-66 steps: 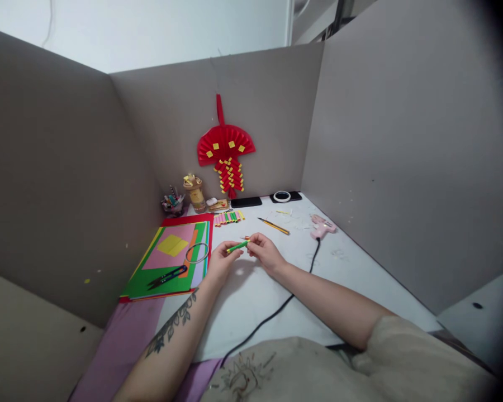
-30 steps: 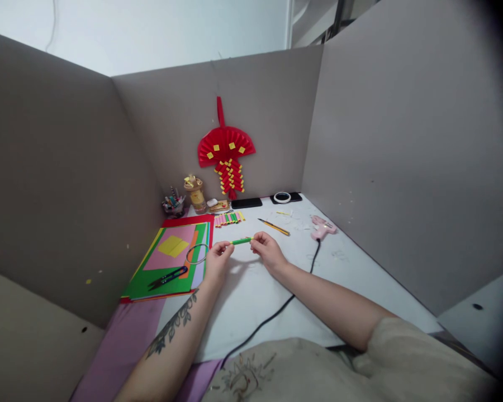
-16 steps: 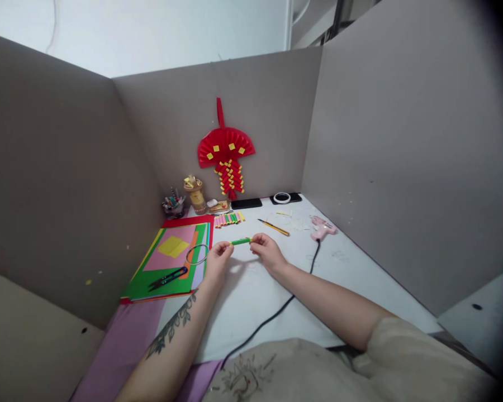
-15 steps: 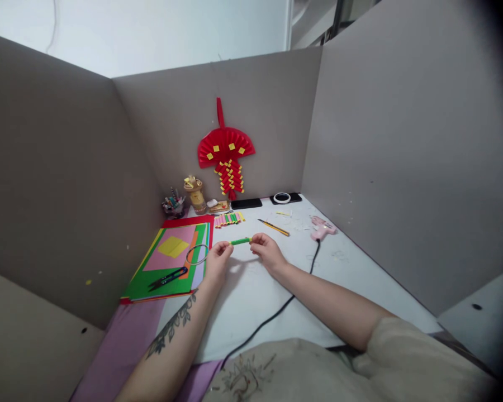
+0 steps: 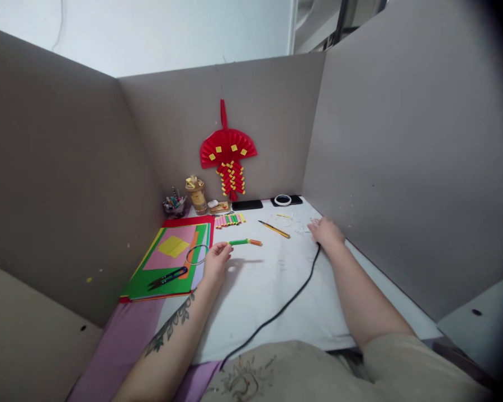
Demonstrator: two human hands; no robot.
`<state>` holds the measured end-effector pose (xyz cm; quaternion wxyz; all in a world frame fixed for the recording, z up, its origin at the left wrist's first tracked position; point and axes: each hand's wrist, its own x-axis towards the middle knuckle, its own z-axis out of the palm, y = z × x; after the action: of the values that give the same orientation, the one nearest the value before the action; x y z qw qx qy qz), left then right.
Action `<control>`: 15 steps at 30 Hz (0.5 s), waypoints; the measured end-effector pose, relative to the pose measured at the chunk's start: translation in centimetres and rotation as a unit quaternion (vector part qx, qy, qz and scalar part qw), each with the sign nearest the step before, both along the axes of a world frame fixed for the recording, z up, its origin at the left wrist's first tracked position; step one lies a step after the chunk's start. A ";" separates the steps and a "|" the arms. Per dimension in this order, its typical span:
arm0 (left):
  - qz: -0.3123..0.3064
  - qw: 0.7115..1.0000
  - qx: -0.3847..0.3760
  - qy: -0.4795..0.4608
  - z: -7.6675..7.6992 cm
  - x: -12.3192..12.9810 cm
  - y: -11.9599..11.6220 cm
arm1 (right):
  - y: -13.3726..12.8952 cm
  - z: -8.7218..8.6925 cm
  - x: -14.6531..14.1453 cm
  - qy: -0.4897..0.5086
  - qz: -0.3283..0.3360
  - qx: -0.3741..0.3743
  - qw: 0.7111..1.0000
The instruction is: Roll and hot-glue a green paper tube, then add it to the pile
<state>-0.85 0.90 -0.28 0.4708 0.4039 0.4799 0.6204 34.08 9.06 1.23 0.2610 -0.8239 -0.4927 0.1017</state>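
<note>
My left hand pinches the left end of a thin green paper roll above the white table. A short orange-brown piece continues from the roll's right end, slightly tilted, with a yellow bit at the join. Over at the right, my right hand is closed around the pink glue gun, which is almost wholly hidden under the fingers. The gun's black cord runs from beneath that hand to the table's front edge.
Stacked coloured paper lies left, bearing thread snips and a ring. Behind are small paper rolls, a craft knife, phones, a drink cup and a pen holder. A red fan ornament hangs on the grey partition.
My right hand has let go of the paper roll and moved right onto the glue gun. The roll's orange-brown end now shows. My left hand still holds the roll in nearly the same place.
</note>
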 end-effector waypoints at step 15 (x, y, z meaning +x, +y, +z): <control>0.009 1.000 -0.001 0.000 0.2 0.1 0.0 | 0.9 -1.4 2.4 0.077 -0.104 -0.002 0.992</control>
<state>-0.79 0.85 -0.05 0.4655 0.3986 0.4843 0.6244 36.47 9.92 -0.16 0.3059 -0.8607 -0.3828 0.1383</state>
